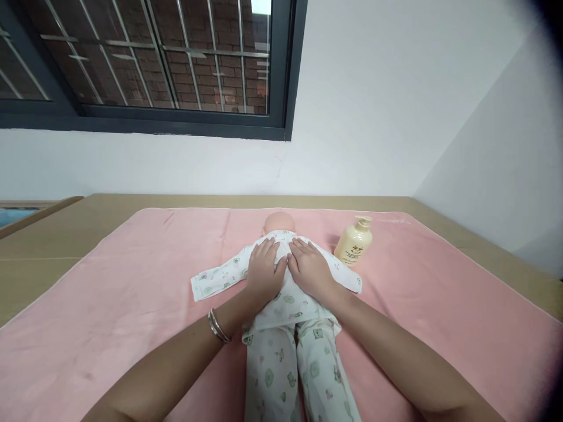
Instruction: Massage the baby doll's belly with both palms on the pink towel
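Observation:
A baby doll (pixel 288 302) in a white printed top and trousers lies stretched out, its bare head (pixel 279 222) at the far end and its legs towards me. Its sleeves spread to both sides. My left hand (pixel 265 266) rests flat on the left of the doll's upper body, fingers pointing to the head. Beside it, my right hand (pixel 310 266) lies flat on the right half, the thumbs close together. Both hands are open and hold nothing. Silver bangles (pixel 218 326) circle my left wrist.
A pale yellow pump bottle (pixel 354 240) stands to the right of the doll, near its sleeve. Under everything is a pink mat (pixel 132 310) on a tan surface (pixel 118 202). Behind it rise a white wall (pixel 360 105) and a dark-framed window (pixel 288 70) with bars.

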